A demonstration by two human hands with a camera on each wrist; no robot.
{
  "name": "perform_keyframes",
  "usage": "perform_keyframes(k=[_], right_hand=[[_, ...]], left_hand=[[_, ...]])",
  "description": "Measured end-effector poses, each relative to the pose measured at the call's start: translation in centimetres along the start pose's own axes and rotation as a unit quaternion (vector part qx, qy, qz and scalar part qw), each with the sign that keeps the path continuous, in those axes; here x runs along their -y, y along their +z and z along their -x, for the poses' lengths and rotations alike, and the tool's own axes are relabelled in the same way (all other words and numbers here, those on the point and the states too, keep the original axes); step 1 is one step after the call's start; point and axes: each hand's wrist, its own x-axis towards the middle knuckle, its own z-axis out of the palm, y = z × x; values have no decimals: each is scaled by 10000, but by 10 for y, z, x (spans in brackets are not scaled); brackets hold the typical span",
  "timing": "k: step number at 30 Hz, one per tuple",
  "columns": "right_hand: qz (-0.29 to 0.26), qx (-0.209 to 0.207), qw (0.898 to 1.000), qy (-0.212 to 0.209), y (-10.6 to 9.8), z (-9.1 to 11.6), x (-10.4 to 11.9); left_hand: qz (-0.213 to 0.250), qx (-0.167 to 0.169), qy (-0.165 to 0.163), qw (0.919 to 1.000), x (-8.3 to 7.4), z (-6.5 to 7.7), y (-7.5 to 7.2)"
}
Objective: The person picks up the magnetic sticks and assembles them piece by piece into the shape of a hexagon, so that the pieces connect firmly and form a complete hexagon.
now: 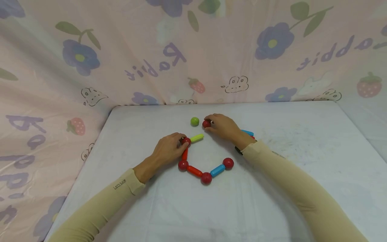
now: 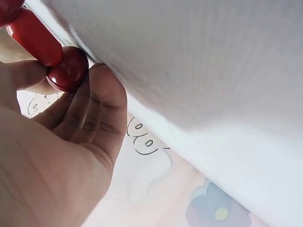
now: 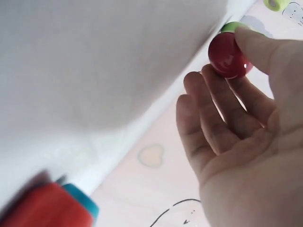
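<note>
My left hand (image 1: 169, 148) grips a dark red ball (image 2: 68, 71) at the upper left end of a chain of balls and rods. From that ball a yellow-green rod (image 1: 197, 137) points right, and a red rod (image 1: 184, 155) runs down to another red ball (image 1: 183, 165). A second red rod (image 1: 195, 171), a red ball (image 1: 206, 178), a blue rod (image 1: 217, 170) and a red end ball (image 1: 228, 163) continue the chain. Farther back, my right hand (image 1: 223, 126) pinches a loose red ball (image 3: 229, 55) between thumb and fingers.
A green ball (image 1: 195, 121) sits just left of the right hand's ball. Partly hidden behind the right wrist lie a blue rod (image 1: 247, 132) and a red rod. The white table (image 1: 193, 211) meets a patterned curtain (image 1: 211, 67) at its back edge.
</note>
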Motion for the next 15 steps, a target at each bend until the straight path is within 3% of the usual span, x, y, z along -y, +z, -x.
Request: perform_keyframes(k=[15], right_hand=[[-57,38,9999,-135,0,24,7]], left_hand=[[9,-38,36,10000,0,0,0]])
